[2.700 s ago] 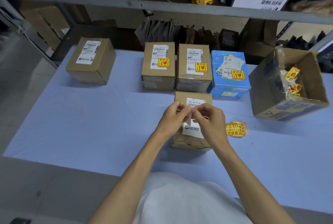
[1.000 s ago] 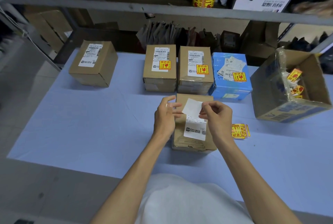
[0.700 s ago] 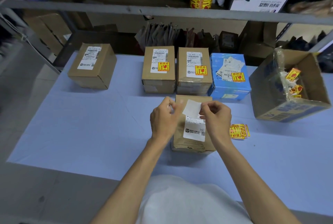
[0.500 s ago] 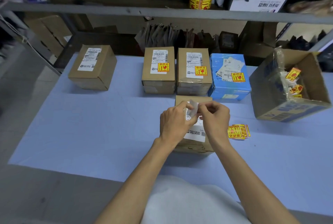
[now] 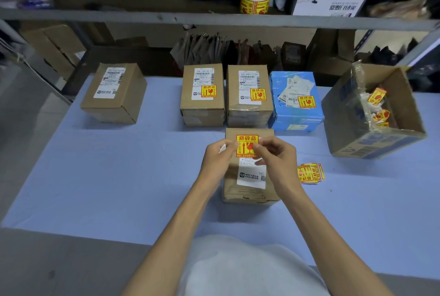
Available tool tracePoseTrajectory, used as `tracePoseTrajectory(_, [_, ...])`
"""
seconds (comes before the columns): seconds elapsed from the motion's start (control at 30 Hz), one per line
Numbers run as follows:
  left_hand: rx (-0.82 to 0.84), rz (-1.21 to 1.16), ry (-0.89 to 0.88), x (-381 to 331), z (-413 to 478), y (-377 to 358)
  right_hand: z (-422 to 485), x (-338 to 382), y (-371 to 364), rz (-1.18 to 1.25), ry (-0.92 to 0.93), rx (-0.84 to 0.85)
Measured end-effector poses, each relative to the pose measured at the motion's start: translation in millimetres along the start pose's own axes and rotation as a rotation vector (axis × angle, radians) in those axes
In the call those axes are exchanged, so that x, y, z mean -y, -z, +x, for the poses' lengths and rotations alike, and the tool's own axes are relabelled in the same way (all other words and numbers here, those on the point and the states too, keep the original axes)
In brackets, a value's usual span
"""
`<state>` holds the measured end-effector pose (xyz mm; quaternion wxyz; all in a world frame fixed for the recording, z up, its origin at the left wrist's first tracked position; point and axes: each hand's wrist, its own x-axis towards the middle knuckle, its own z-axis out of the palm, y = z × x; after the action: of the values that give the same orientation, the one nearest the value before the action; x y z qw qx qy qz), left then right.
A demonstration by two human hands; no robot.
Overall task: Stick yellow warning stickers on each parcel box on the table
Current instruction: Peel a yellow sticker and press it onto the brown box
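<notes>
A brown parcel box [image 5: 247, 191] lies in front of me on the blue table [image 5: 119, 176]. Over its far end I hold a yellow warning sticker [image 5: 247, 145], face up. My left hand [image 5: 217, 161] pinches its left edge along with a scrap of white backing paper [image 5: 222, 148]. My right hand [image 5: 276, 156] pinches the sticker's right edge. Whether the sticker touches the box I cannot tell. Two brown boxes [image 5: 202, 95] [image 5: 248, 95] and a blue box [image 5: 295, 100] behind carry stickers. A brown box [image 5: 114, 92] at far left has none.
A small pile of yellow stickers [image 5: 309, 173] lies right of the near box. An open carton [image 5: 371, 114] with crumpled sticker scraps stands at right. A sticker roll [image 5: 256, 0] sits on the shelf above the table's back edge.
The sticker showed its white back and was being peeled between both hands; now its yellow face is up and it is held flat over the box's far end.
</notes>
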<state>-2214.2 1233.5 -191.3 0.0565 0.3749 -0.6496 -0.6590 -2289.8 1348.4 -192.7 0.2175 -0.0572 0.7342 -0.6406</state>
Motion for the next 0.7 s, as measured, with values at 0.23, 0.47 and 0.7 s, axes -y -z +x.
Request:
tracePoseTrajectory(0.23, [-0.285,0.348,-0.140,-1,1,-10,-9,-6,-7,0.009,0.022,-0.158])
tracePoseTrajectory(0.47, [-0.005,0.293,-0.096,16,14,2,3,-3,11,0.028,-0.020,-0.202])
tracePoseTrajectory(0.7, [-0.015,0.199,-0.128,7,3,-17,-2,-6,20,0.065,-0.111,-0.069])
